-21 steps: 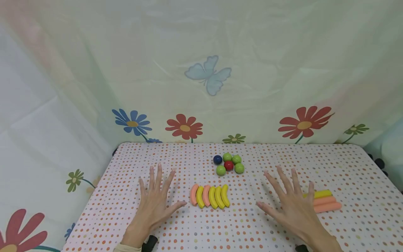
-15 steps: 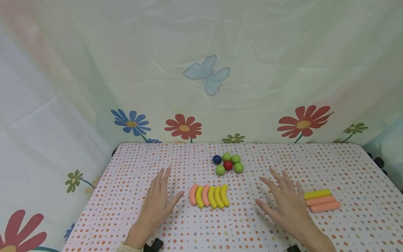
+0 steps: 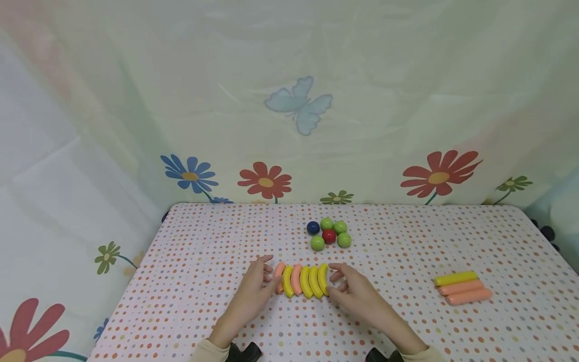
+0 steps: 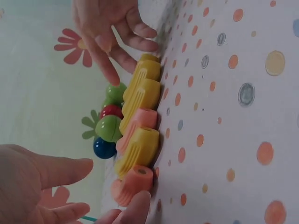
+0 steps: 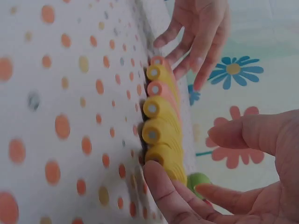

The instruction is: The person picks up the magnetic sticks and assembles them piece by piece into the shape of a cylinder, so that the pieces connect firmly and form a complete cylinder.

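A side-by-side row of banana-shaped yellow pieces [image 3: 305,282] and curved pink pieces [image 3: 296,279] lies on the dotted table between both hands. At the row's left end my left hand [image 3: 254,290] has loosely bent fingers; in the left wrist view one fingertip is at the end pink piece [image 4: 133,186]. My right hand [image 3: 359,294] is at the other end, its thumb and fingers spread apart. Its nearest fingertip overlaps the end yellow piece [image 5: 161,156] in the right wrist view; firm contact is hard to judge. Neither hand grips a piece.
Behind the row sits a cluster of green balls [image 3: 317,243], a red ball [image 3: 328,236] and a dark blue ball [image 3: 313,228]. A straight yellow stick [image 3: 455,278] and two pink sticks [image 3: 469,296] lie on the right. A flowered curtain [image 3: 362,125] hangs behind the table [image 3: 217,226].
Both hands have moved inward from wide apart to the two ends of the row. Their spread fingers have bent loosely. The row, balls and sticks stay where they were.
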Available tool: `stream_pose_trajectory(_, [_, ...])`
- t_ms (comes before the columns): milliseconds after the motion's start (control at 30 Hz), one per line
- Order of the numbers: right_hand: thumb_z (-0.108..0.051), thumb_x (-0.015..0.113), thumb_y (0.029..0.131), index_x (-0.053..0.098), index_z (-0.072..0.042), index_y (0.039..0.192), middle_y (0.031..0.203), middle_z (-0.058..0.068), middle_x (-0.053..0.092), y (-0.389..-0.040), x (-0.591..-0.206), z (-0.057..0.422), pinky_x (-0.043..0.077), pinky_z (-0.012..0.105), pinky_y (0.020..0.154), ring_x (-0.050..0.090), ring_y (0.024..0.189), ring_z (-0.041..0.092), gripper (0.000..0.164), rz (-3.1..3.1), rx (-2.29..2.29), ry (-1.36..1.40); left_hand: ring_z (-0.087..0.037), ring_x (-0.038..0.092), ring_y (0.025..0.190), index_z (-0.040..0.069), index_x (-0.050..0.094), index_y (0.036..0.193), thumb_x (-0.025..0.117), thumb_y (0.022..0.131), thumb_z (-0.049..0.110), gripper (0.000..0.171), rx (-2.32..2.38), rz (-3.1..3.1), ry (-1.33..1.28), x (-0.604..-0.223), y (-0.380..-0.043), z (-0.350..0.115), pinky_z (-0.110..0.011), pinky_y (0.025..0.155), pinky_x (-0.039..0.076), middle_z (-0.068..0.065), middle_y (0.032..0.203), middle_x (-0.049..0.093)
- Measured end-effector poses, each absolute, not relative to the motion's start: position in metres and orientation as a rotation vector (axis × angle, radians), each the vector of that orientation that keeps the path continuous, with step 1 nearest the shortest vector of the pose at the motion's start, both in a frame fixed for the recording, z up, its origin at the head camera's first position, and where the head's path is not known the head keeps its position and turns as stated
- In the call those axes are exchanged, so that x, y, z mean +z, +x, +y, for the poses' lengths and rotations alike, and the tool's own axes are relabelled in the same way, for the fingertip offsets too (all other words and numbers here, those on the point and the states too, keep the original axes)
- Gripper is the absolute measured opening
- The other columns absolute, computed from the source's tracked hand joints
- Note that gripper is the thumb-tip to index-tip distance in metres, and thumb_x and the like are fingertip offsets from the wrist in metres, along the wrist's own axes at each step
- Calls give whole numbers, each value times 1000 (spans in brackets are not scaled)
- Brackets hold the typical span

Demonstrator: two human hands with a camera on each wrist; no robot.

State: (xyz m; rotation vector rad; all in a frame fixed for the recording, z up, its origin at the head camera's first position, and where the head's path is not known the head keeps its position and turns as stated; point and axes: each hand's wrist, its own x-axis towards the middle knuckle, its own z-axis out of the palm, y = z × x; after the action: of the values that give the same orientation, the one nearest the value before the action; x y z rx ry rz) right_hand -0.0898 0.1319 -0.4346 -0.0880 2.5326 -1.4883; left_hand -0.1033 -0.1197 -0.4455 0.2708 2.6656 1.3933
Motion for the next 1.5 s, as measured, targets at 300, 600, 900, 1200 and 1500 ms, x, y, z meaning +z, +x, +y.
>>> stream_pose_trajectory(300, [2, 69, 90, 43, 17, 147, 107, 14, 62, -94, -441, 122, 60, 30, 62, 67, 70, 18, 64, 2393, -1588, 53, -19, 60, 95, -8, 56, 139, 69, 101, 11, 44, 1332, 2713, 273, -447, -108, -111, -25, 74, 52, -13, 110, 57])
stream_pose_trajectory(600, [0, 67, 91, 36, 21, 149, 112, 19, 60, -97, -443, 104, 61, 30, 68, 70, 76, 18, 68, 2307, -1638, -71, -15, 54, 87, -8, 65, 129, 69, 98, 2, 32, 1234, 2799, 203, -446, -116, -125, -24, 71, 48, -11, 104, 59])
stream_pose_trajectory(900, [-4, 65, 91, 28, 21, 152, 119, 20, 59, -106, -443, 71, 58, 31, 72, 72, 86, 21, 75, 2194, -1667, -186, -19, 61, 87, -6, 69, 122, 65, 101, 2, 24, 1155, 2888, 81, -440, -125, -159, -28, 71, 50, -10, 102, 65])
stream_pose_trajectory(1200, [-8, 65, 93, 24, 18, 155, 126, 22, 55, -113, -442, 57, 58, 35, 81, 72, 92, 21, 79, 2113, -1656, -186, -21, 59, 88, -7, 68, 121, 65, 102, 4, 22, 1086, 2891, -29, -438, -132, -172, -29, 68, 51, -13, 102, 64])
stream_pose_trajectory(1500, [-8, 67, 94, 42, 11, 151, 127, 22, 59, -118, -425, 80, 59, 37, 74, 70, 85, 22, 65, 2278, -1581, -252, -36, 62, 89, -9, 65, 122, 72, 99, 16, 35, 741, 3189, -31, -432, -127, -155, -45, 60, 56, -27, 111, 59])
